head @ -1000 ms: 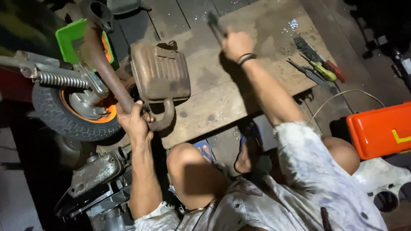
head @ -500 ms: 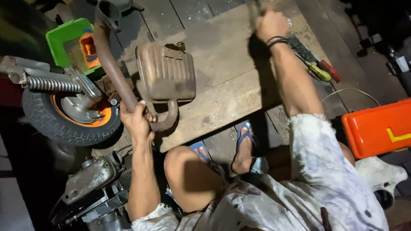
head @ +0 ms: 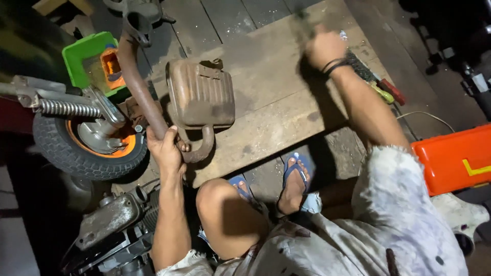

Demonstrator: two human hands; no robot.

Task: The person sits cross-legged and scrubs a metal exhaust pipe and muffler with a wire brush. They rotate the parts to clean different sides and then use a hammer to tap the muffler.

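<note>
Since 1 second ago the right hand (head: 323, 47) rose, fist gripping a blurred tool; left hand (head: 164, 148) clamps the rusty exhaust pipe (head: 137, 87), which could twist loose if struck

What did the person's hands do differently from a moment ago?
The right hand lifted off the wooden board and swung the dark tool up and away from the body; it now looks blurred. The left hand kept its grip on the rusty exhaust pipe, and the muffler stayed lying on the board beside the small wheel.
</note>
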